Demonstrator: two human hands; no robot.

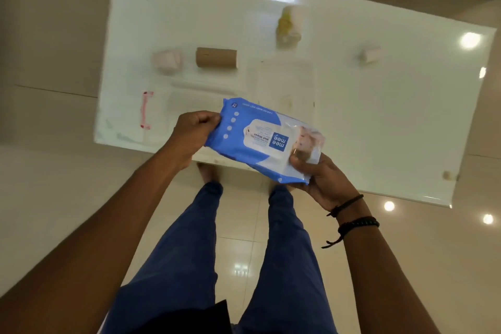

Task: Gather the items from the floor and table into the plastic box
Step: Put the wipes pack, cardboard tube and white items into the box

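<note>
A blue and white pack of wet wipes (pixel 260 141) is held in the air over the near edge of the white table (pixel 379 116). My left hand (pixel 193 134) pinches its left end, and my right hand (pixel 322 179) grips its right end from below. Just beyond the pack, a clear plastic box (pixel 284 84) rests on the table, hard to make out against the white top. Farther back lie a brown cardboard tube (pixel 217 57), a pale pink roll (pixel 167 61), a yellow and white bottle (pixel 288 24) and a small pale roll (pixel 370 55).
A clear flat lid (pixel 200 85) lies left of the box, and a red-edged strip (pixel 146 110) lies near the table's left edge. A small pale object (pixel 448 175) sits at the table's near right corner. Glossy tiled floor surrounds the table; my legs stand right at its near edge.
</note>
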